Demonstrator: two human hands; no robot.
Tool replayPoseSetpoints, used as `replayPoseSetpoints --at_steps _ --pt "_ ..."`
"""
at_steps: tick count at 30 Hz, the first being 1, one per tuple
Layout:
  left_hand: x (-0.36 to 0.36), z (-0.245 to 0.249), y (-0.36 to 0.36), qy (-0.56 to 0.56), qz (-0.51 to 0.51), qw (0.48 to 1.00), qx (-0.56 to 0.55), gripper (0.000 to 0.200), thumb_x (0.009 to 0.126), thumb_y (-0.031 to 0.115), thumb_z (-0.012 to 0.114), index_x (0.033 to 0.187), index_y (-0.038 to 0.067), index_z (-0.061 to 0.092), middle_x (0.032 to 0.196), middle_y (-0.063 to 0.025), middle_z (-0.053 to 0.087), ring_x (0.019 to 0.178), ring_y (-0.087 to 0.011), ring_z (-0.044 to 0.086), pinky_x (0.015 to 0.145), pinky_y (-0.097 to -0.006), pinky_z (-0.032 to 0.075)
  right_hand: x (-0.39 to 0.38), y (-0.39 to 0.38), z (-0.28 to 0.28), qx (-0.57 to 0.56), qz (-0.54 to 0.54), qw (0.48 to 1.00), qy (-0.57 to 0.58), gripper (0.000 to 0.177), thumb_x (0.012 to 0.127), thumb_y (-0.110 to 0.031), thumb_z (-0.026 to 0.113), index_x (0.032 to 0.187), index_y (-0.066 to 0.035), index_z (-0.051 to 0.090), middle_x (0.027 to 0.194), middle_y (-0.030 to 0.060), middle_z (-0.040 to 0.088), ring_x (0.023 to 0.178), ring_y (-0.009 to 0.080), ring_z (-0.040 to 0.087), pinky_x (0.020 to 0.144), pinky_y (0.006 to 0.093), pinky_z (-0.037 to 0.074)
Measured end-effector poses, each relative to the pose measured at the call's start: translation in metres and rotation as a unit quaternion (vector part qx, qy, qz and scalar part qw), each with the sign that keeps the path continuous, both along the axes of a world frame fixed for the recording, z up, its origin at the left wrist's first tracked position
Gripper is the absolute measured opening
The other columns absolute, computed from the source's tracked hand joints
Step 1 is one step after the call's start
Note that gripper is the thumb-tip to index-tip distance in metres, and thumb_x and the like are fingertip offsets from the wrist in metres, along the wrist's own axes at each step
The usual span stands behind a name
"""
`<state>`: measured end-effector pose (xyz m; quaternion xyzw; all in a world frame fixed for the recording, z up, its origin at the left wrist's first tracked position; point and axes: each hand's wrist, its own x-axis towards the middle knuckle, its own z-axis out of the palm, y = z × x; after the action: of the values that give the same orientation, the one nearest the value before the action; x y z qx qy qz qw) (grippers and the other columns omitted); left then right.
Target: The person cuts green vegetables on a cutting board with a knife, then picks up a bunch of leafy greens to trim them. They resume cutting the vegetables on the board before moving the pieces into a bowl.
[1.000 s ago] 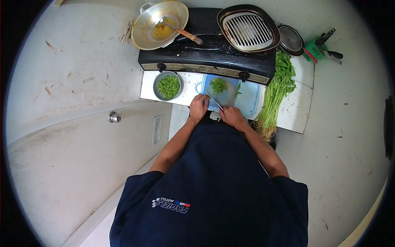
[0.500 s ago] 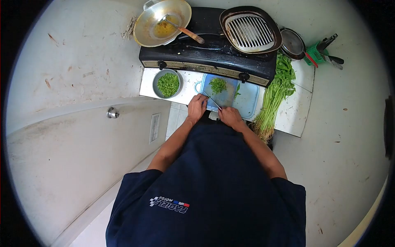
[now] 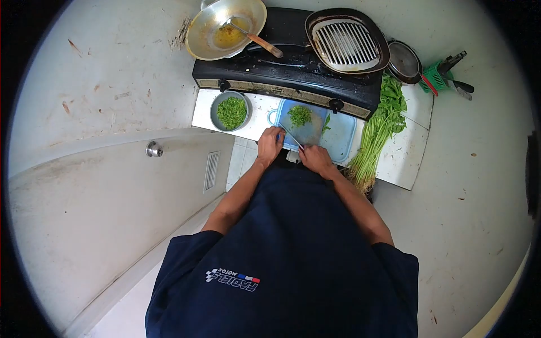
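My right hand (image 3: 316, 158) is wrapped round the handle of a knife (image 3: 291, 135), whose blade slants up and left over the near edge of a blue cutting board (image 3: 285, 108). Beside the blade tip, my left hand (image 3: 270, 143) has its fingers curled together at the board's near left corner; anything inside them is hidden. A small heap of chopped greens (image 3: 300, 115) lies on the board beyond the blade. One loose leaf (image 3: 326, 123) rests to the right of the heap. Under the board's right side is a light blue tray (image 3: 344, 138).
Left stands a grey bowl (image 3: 213, 115) of chopped greens. A bunch of leafy stalks (image 3: 375, 135) with roots lies right. Behind, a black stove (image 3: 282, 73) carries a wok (image 3: 197, 42) with a spatula (image 3: 262, 44) and a grill pan (image 3: 310, 39). A green basket (image 3: 433, 79) holds utensils.
The view has shifted very slightly. Both hands and the knife hold nearly the same position, with the knife still in my right hand.
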<state>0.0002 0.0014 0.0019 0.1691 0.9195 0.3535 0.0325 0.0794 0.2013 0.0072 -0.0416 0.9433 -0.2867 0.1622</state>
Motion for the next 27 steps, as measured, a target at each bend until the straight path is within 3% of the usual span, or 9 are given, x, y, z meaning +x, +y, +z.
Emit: replayPoseSetpoints --at_steps 4,16,22,27 --pt "0.001 0.0 0.001 0.007 0.001 1.0 -0.01 0.007 0.089 0.007 0.068 0.094 0.006 0.073 0.09 -0.014 0.067 0.089 -0.0365 0.064 0.082 -0.0456 0.053 -0.003 -0.002 -0.002 0.011 0.012 1.0 -0.005 0.047 0.105 -0.034 0.051 0.086 0.002 0.073 0.078 0.026 0.071 0.074 0.0434 0.073 0.071 0.0532 0.059" --pt "0.004 0.012 -0.006 0.043 -0.036 0.998 -0.019 0.014 0.087 0.006 0.07 0.099 0.006 0.076 0.101 -0.0111 0.069 0.093 -0.0333 0.062 0.085 -0.043 0.054 -0.004 -0.001 0.001 0.028 0.006 1.0 -0.008 0.045 0.104 -0.034 0.052 0.088 0.002 0.074 0.082 0.0269 0.072 0.076 0.0422 0.073 0.072 0.0533 0.059" --pt "0.002 0.0 -0.01 0.006 -0.036 0.999 -0.034 0.015 0.088 0.005 0.069 0.101 0.007 0.076 0.098 -0.0094 0.071 0.095 -0.0333 0.063 0.085 -0.0438 0.054 -0.008 -0.003 0.0 0.008 0.002 1.0 0.017 0.044 0.104 -0.033 0.053 0.089 0.003 0.073 0.079 0.027 0.072 0.074 0.0442 0.072 0.072 0.0535 0.059" --pt "0.001 0.012 -0.006 -0.052 -0.004 0.999 0.0 0.022 0.089 0.007 0.071 0.11 0.005 0.064 0.098 -0.0109 0.072 0.095 -0.0354 0.065 0.084 -0.0461 0.053 -0.007 -0.004 0.0 -0.006 0.006 1.0 0.013 0.045 0.104 -0.033 0.052 0.088 0.004 0.073 0.078 0.027 0.071 0.074 0.0443 0.072 0.071 0.0534 0.059"
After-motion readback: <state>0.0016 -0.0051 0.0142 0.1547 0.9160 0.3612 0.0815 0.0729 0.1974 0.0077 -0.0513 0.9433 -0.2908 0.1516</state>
